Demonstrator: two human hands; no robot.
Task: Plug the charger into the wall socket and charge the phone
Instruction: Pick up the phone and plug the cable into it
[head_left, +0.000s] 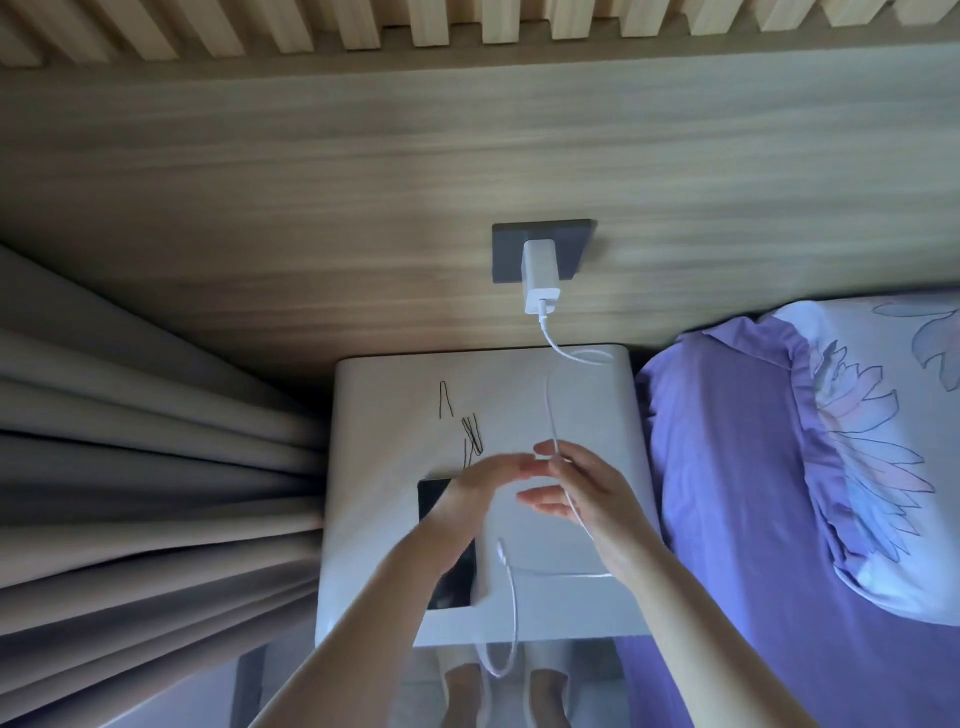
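a wood-panelled wall (363, 197) stands behind a white bedside table (395, 415), with grey curtains (130, 441) on one side and a purple-sheeted bed (737, 467) on the other. the white charger (540, 275) sits plugged into the dark wall socket (571, 249), its white cable (550, 410) drooping to the right hand (587, 493), which pinches it. the blurred left hand (483, 483) is loosely open, gripping nothing, covering part of the dark phone (441, 519) lying flat on the table. the cable's free end hangs past the table's front edge.
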